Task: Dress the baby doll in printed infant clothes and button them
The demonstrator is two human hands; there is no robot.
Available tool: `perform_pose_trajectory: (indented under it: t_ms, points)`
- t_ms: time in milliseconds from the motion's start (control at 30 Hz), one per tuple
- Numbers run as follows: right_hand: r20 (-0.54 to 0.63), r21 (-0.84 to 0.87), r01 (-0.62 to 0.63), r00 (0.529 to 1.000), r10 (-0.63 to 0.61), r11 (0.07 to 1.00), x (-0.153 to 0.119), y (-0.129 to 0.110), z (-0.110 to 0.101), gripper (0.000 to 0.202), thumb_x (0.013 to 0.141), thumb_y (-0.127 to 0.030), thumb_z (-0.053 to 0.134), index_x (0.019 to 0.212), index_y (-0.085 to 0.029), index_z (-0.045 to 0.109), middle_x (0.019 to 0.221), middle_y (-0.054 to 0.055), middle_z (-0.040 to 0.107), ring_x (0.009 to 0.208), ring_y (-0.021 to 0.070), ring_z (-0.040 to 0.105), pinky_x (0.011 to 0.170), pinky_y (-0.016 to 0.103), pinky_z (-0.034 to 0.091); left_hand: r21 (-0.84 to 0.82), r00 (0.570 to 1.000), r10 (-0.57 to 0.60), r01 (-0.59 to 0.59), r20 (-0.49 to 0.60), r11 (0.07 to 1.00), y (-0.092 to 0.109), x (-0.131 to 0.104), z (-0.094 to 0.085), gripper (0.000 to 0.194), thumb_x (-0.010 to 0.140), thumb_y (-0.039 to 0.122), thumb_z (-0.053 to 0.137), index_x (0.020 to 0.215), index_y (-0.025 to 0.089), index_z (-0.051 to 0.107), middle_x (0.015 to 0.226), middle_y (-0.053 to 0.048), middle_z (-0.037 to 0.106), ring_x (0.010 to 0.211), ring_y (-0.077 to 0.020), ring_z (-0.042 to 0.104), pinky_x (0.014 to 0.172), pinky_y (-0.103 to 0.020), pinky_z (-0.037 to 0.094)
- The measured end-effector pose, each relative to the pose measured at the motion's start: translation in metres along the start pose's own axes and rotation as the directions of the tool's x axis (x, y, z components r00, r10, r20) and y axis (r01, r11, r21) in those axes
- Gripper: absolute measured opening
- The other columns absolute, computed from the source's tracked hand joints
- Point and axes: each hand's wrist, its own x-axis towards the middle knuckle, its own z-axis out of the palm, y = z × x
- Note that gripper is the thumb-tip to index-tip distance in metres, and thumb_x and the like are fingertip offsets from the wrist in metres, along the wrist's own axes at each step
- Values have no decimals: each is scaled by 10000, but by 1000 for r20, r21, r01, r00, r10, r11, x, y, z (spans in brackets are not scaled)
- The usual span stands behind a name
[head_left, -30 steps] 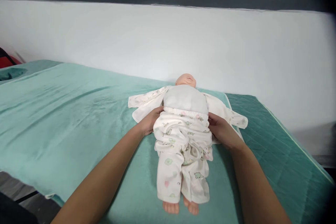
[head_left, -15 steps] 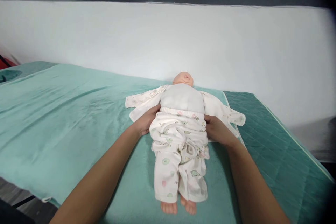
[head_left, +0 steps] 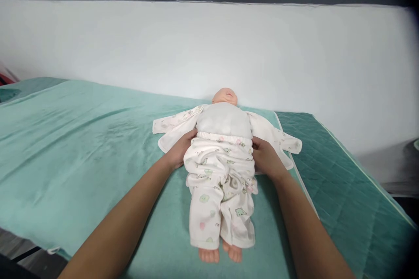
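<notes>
A baby doll (head_left: pixel 224 120) lies on its back, its feet toward me. White patterned pants (head_left: pixel 204 196) cover its legs up to the waist, bunched around the thighs. The doll's arms are in the sleeves of a white jacket (head_left: pixel 176 123), which lies spread open at both sides of the grey-white torso. At the left side of the waistband is my left hand (head_left: pixel 181 149), its fingers closed on the pants' edge. My right hand (head_left: pixel 266 157) grips the waistband at the right side, fingertips partly hidden by the cloth.
A light green sheet (head_left: pixel 81 152) covers the bed under the doll. Darker quilted green cloth (head_left: pixel 340 192) shows at the right. Behind the bed stands a white wall (head_left: pixel 196 48), with a dark band above it.
The whole view has shifted slightly, so the doll and both hands appear a little further left and up. My hands keep their places at the waistband.
</notes>
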Motion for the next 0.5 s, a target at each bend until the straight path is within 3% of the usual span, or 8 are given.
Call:
perform_pose_trajectory:
  t_ms: [100, 267, 500]
  points:
    - [-37, 78, -33, 999, 36, 996, 0, -2, 2, 160, 667, -170, 647, 815, -221, 611, 797, -17, 693, 738, 170, 586, 653, 271, 444, 14, 999, 35, -36, 18, 999, 0, -1, 0, 350, 731, 369, 761, 1016, 173, 709, 964, -78, 722, 953, -248, 624, 808, -307, 478]
    - [14, 336, -63, 998, 62, 940, -5, -11, 7, 247, 687, -192, 699, 910, -235, 602, 927, -4, 711, 783, 163, 619, 702, 278, 473, -33, 999, 13, -11, 52, 999, -3, 0, -1, 342, 720, 354, 770, 1009, 179, 717, 964, -84, 727, 945, -253, 636, 781, -311, 487]
    - [12, 417, -45, 999, 45, 908, -6, -16, 12, 252, 694, -215, 711, 928, -244, 624, 884, -9, 716, 802, 185, 636, 702, 296, 483, -123, 998, -22, 29, 60, 992, -7, 3, -4, 357, 683, 304, 797, 1000, 164, 712, 944, -86, 729, 908, -244, 643, 737, -301, 491]
